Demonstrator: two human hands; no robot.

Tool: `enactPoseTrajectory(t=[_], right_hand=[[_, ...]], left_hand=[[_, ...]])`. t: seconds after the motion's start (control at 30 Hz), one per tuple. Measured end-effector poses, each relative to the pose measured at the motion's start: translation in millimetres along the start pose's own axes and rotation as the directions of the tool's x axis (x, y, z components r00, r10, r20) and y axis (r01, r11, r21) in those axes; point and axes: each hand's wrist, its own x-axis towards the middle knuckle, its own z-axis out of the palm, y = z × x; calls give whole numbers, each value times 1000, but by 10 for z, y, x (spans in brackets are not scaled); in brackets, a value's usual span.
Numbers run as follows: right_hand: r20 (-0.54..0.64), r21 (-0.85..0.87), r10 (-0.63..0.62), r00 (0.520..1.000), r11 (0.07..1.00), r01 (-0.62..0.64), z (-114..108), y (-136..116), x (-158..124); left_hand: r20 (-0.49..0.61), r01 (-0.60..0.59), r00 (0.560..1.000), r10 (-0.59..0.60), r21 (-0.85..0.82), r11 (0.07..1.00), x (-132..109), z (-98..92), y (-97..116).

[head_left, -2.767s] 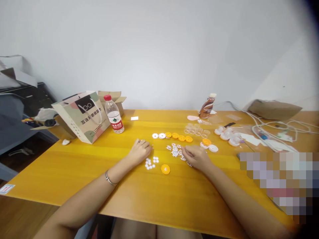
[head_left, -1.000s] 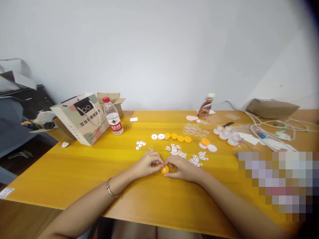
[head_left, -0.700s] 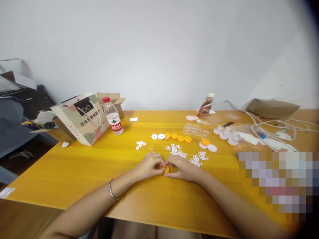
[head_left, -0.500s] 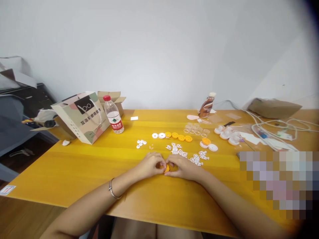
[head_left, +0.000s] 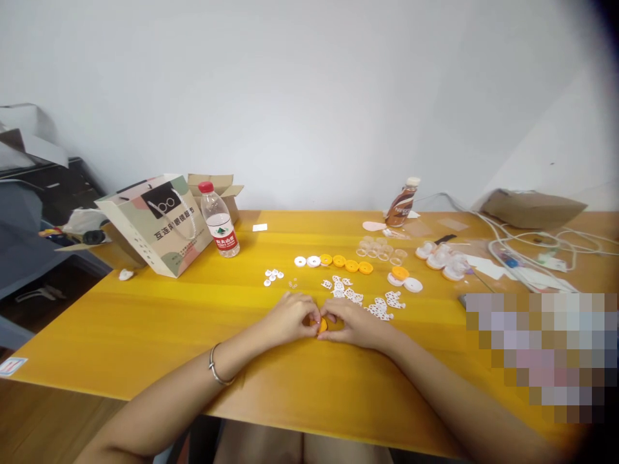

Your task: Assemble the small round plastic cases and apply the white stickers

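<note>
My left hand (head_left: 290, 318) and my right hand (head_left: 353, 324) meet at the middle of the yellow table (head_left: 145, 322), fingers curled round a small orange disc (head_left: 322, 325) that shows only as a sliver between them. Both hands pinch it just above the tabletop. Behind the hands lie white lace-like pieces (head_left: 355, 298), a small cluster of white buttons (head_left: 273, 276) and a row of white and orange discs (head_left: 333, 261).
A paper gift bag (head_left: 157, 222) and a water bottle (head_left: 218, 221) stand at back left, a brown drink bottle (head_left: 401, 205) at back centre. Clear cups (head_left: 382, 250), more caps (head_left: 442, 258) and tangled white cables (head_left: 536, 251) lie at right.
2.8 s ago my hands were apart among the white pieces and the orange disc lay alone; they have since come together and closed round the disc, covering most of it.
</note>
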Motion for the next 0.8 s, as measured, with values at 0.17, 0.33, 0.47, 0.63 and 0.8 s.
enactPoseTrajectory(t=[0.17,0.33,0.47,0.63,0.8], right_hand=[[-14,91,2,1000,996,0,-12,-7,5],[-78,455,112,991,888,-65,16,-14,11],[-102,664,181,978,744,-68,44,-43,17],[-158,646,186,970,762,-41,40,-74,12],[-193,582,165,967,813,-22,33,-86,3]], left_hand=[[-36,-55,998,58,82,995,-24,-1,0],[-180,-98,977,111,80,992,-48,-73,-16],[-321,-130,936,142,59,990,-58,-107,-48],[-364,-151,916,168,76,986,-67,-59,-76],[-372,-160,910,185,97,982,-65,-37,-81]])
